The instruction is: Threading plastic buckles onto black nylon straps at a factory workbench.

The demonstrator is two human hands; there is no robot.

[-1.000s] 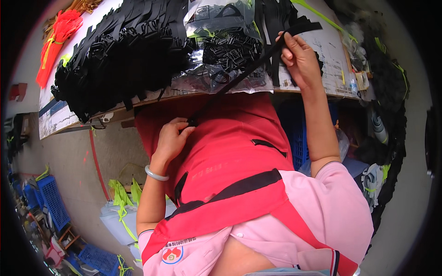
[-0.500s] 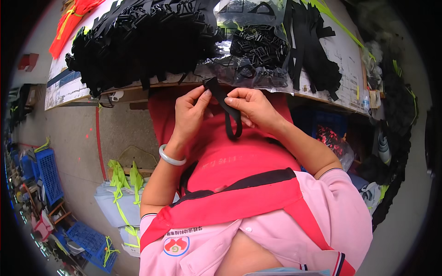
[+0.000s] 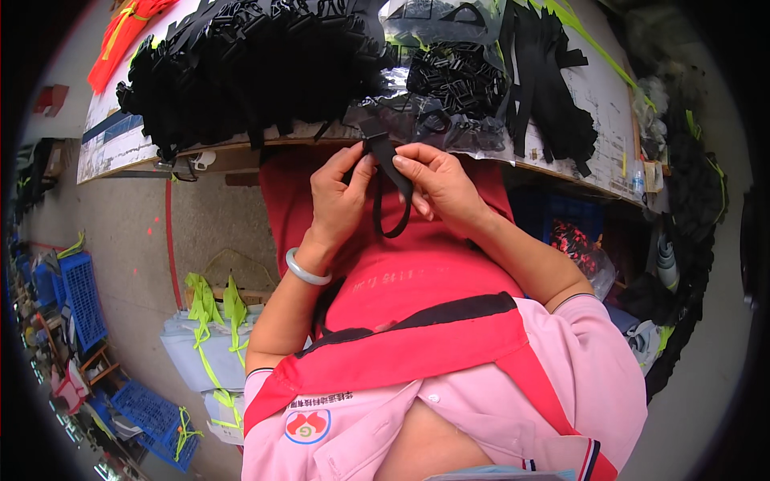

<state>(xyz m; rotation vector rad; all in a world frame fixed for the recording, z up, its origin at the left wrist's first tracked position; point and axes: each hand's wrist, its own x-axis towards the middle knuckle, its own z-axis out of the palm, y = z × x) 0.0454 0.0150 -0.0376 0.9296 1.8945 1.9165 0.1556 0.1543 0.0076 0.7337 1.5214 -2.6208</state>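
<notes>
A black webbing strap (image 3: pixel 383 164) with a dark buckle (image 3: pixel 373 128) at its upper end is held between my hands, just in front of the table edge. My left hand (image 3: pixel 338 186) pinches it below the buckle, thumb against fingers. With thumb and forefinger, my right hand (image 3: pixel 439 183) grips the strap's right edge, its other fingers curled beneath. The strap's lower part hangs in a loop over my red apron (image 3: pixel 401 272). How the webbing runs through the buckle is too small to tell.
On the white table (image 3: pixel 609 152) lie a big heap of black straps (image 3: pixel 257 80), a clear bag of black buckles (image 3: pixel 457 80) and more black straps (image 3: pixel 561 112). Orange straps (image 3: pixel 120 40) hang at the far left. Blue crates (image 3: pixel 83 297) stand on the floor at left.
The buckle end now stands more upright and shows its flat face. The hanging loop has swung left and opened wider. Both hands keep hold of the strap.
</notes>
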